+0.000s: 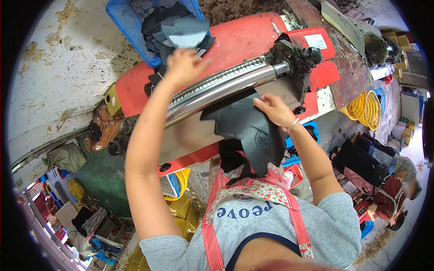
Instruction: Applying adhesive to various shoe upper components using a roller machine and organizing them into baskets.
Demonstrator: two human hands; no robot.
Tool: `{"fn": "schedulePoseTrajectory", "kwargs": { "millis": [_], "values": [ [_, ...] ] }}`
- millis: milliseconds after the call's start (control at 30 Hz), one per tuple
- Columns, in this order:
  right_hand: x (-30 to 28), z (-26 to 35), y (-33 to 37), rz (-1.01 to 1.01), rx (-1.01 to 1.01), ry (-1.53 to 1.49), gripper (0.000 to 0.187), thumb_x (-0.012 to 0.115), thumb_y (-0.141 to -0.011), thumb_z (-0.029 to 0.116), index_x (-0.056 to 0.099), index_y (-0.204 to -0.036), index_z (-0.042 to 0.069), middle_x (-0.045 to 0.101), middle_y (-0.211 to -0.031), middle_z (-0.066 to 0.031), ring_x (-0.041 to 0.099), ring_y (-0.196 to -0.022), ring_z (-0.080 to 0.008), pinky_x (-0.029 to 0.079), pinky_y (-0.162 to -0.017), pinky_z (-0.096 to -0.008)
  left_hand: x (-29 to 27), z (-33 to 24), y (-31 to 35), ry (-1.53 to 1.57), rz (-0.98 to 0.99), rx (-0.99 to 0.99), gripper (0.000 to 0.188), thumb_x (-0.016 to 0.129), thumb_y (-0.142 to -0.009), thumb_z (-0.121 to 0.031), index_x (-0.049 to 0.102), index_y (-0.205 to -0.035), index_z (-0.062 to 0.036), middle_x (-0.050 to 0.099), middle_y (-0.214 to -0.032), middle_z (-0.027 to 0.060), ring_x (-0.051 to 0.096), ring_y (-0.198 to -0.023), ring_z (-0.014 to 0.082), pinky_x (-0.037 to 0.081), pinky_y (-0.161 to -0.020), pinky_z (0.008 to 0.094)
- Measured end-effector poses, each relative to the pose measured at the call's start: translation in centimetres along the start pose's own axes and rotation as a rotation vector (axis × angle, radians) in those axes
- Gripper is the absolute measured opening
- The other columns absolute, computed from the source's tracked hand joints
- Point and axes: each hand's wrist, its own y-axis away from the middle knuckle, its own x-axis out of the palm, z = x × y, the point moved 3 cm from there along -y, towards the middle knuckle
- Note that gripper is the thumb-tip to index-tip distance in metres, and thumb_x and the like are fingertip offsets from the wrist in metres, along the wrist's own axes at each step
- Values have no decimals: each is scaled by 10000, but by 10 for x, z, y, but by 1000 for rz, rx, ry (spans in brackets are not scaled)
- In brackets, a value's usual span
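Note:
My right hand (275, 111) pinches the upper edge of a black leather-like cut piece (253, 128) between thumb and fingers. The piece hangs in front of the red machine's bed, its lower end by my apron, and faint stamped marks show on it. My left hand (186, 67) reaches over the machine to the blue basket (129, 34). Its fingers are smeared by motion at a grey-black piece (184, 34) that is also blurred; I cannot tell whether they grip it. Several similar dark pieces (153, 27) lie heaped in the basket.
The red machine (244, 38) has a long steel roller (226, 92) between my arms. Black fluffy waste (289, 56) clings around its right end. Blue crates (312, 128) and a yellow basket (182, 180) stand below. Other people (393, 194) sit at the far right.

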Motion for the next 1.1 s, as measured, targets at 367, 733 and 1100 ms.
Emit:
{"fn": "schedulePoseTrajectory", "kwargs": {
  "millis": [367, 733, 1100],
  "values": [
    [-1, 5, 21, 130, -11, -106, 352, 699, -787, 177, 597, -1003, -82, 650, -890, -137, 603, -821, -157, 484, -728, -303, -64, -37, 4, 663, -449, 7, 157, 707, -721, -81, 639, -839, -2, 639, -748, 130, 571, -633, 205, 452, -627, 291],
    [15, 31, 24, -717, -526, 93, 263, 686, -791, 170, 574, -924, -27, 586, -834, -169, 579, -830, -315, 478, -751, -367, 12, -4, 6, -109, 55, -123, 433, 587, -810, -494, 668, -1071, -158, 622, -1085, 142, 545, -1083, 278, 393, -942, 378],
    [98, -165, -20, -493, -209, 756, 793, 793, -638, 355, 408, -1193, -59, 470, -1083, -240, 471, -1021, -386, 410, -893, -421, -79, -38, -15, 473, -680, 57, 205, 719, -759, -131, 645, -919, -26, 657, -818, 80, 603, -760, 168, 461, -737, 291]
  ]
}}
